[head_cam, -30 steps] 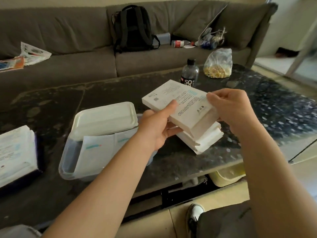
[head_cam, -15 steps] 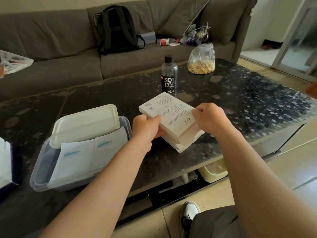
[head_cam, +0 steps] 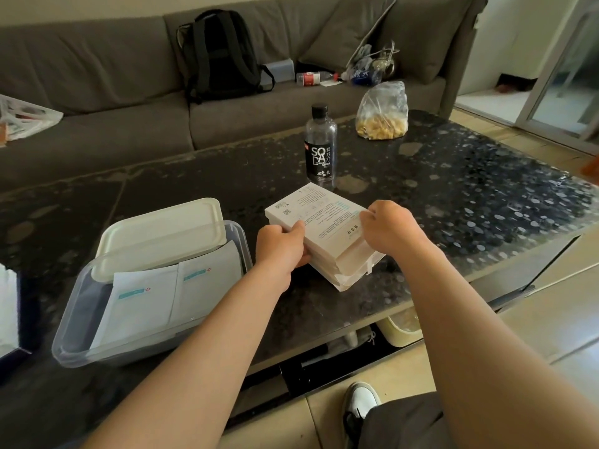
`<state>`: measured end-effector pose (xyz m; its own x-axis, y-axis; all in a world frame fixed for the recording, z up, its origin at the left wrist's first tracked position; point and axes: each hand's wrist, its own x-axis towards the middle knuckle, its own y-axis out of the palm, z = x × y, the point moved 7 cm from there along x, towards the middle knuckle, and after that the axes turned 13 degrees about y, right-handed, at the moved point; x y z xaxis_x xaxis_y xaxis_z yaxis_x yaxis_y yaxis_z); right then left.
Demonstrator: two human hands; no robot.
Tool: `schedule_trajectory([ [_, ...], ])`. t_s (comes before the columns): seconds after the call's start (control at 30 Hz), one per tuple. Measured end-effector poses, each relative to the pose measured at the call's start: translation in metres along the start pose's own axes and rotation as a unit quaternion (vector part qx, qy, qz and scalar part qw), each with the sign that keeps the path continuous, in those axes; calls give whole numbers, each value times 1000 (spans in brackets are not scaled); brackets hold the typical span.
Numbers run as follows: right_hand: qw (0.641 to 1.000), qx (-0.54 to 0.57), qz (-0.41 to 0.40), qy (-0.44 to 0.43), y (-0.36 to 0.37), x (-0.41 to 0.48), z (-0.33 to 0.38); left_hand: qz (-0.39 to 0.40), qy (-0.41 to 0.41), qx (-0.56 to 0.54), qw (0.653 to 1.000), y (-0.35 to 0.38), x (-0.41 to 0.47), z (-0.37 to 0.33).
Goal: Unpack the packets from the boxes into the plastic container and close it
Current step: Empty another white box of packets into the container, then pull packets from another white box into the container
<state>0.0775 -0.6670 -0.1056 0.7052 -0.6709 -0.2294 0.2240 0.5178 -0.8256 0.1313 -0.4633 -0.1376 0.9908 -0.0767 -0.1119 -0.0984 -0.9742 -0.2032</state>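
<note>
A white printed box [head_cam: 319,222] lies on top of a second white box [head_cam: 348,277] on the dark table [head_cam: 453,196]. My left hand [head_cam: 280,244] grips the top box at its left edge, thumb on top. My right hand [head_cam: 390,230] pinches the box's right end near its open flap. To the left stands the clear plastic container [head_cam: 74,328] with two white packets [head_cam: 142,303] lying inside. Its pale lid [head_cam: 158,234] rests tilted across the container's far rim.
A soda bottle [head_cam: 320,147] stands just behind the boxes. A plastic bag of yellowish food [head_cam: 382,115] sits at the far right of the table. More white paper lies at the left edge [head_cam: 6,312]. The sofa behind holds a black backpack [head_cam: 220,56].
Both hands have lowered the top box from the air down onto the second box on the table. The view has shifted left and down, so the container sits nearer the middle.
</note>
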Motion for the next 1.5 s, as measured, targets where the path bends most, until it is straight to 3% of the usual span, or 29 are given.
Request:
schedule_trajectory([
  [0.23,999,-19,12,26,4,2,-2,30,-19,-18,999,4,-4,-2],
  [0.37,998,-42,-30,22,-6,-3,1,40,-23,-24,999,5,-6,-9],
  [0.57,993,-5,-118,-26,-24,-15,26,62,6,22,998,-2,-5,-28],
  [0.73,989,53,-114,-81,-16,-37,79,49,36,96,994,-33,-8,-49],
  [0.97,977,125,-47,-164,20,-88,169,-27,77,132,988,-126,1,-62],
  [1.17,967,134,20,-214,73,-128,235,-124,85,99,984,-231,-1,-46],
  [1.37,946,76,77,-304,136,-194,291,-220,79,104,967,-345,-21,-25],
  [1.5,917,42,153,-365,183,-252,315,-282,48,162,944,-415,-33,-3],
])
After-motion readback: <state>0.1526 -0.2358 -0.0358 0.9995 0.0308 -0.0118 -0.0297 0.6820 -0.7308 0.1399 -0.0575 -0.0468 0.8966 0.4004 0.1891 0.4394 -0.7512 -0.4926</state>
